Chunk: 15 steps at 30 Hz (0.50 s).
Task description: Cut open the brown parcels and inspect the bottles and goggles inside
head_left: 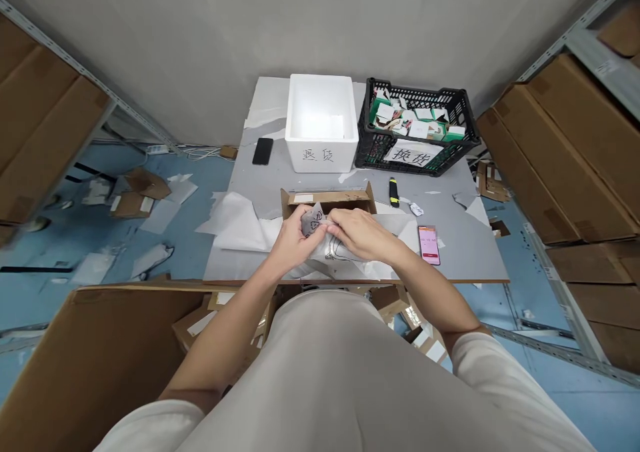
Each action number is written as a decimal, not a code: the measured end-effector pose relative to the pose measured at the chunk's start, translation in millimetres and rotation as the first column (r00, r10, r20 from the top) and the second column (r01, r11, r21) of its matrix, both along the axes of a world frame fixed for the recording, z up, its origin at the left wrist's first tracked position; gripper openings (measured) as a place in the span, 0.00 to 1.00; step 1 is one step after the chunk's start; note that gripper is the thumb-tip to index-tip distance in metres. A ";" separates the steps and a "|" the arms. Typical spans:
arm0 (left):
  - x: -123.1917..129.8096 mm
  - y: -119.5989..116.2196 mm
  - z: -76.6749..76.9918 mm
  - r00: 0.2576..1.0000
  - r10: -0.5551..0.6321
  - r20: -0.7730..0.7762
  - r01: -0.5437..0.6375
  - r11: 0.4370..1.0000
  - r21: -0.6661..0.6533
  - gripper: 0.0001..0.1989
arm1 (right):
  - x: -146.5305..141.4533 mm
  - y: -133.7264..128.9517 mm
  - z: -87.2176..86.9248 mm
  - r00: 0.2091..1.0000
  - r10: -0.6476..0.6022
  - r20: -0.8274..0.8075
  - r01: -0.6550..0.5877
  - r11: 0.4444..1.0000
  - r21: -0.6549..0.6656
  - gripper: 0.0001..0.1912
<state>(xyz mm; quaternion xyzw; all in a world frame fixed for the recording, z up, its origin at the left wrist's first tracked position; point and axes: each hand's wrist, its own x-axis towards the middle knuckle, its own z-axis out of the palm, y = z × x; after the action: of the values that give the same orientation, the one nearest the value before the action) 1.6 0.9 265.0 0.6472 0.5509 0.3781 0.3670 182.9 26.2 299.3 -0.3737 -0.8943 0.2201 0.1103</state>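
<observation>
A small greyish plastic bag with dark printed symbols is pinched between my two hands above the front of the table. My left hand grips its left side, fingers closed. From the right, my right hand closes its fingertips on the bag's other edge. Beneath the hands lies crumpled clear and white plastic wrapping, with a thin black curved line, perhaps a cable, showing near the right fingers. An open cardboard box stands just behind them; its inside is mostly hidden.
Behind stand a white foam box and a black crate holding green-and-white boxes. A dark phone, a yellow-black cutter and a lit phone lie on the table. A large carton flanks me at left.
</observation>
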 end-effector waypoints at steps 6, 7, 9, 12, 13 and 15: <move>9.6 2.6 -0.3 0.998 0.057 -0.039 -0.055 0.997 0.052 0.10 | -1.5 -4.3 -18.0 0.992 -0.095 -0.083 0.104 0.988 0.115 0.13; 11.1 3.3 -1.2 0.997 0.066 -0.043 -0.064 0.997 0.050 0.10 | -2.3 -5.3 -20.8 0.990 -0.093 -0.102 0.106 0.986 0.126 0.13; 12.8 5.0 -3.7 0.996 0.082 -0.045 -0.080 0.996 0.031 0.11 | -4.6 -7.7 -24.3 0.986 -0.074 -0.152 0.095 0.987 0.133 0.12; 11.1 7.4 -8.5 0.992 0.121 0.034 -0.121 0.993 0.012 0.12 | -9.7 -11.9 -22.6 0.970 -0.029 -0.240 0.051 0.995 0.087 0.11; 9.6 7.9 -10.0 0.987 0.139 0.075 -0.140 0.990 0.005 0.12 | -11.5 -12.9 -20.5 0.964 -0.022 -0.266 0.039 0.998 0.058 0.11; 6.2 8.4 -12.4 0.975 0.179 0.129 -0.178 0.984 -0.017 0.14 | -14.1 -13.7 -15.7 0.948 -0.032 -0.318 0.029 0.999 -0.014 0.09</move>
<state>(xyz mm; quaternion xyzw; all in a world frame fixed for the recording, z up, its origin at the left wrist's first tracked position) 7.8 9.3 252.7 0.5681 0.5828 0.4494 0.3683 168.8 12.5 283.6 -0.3476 -0.8580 0.2798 0.2545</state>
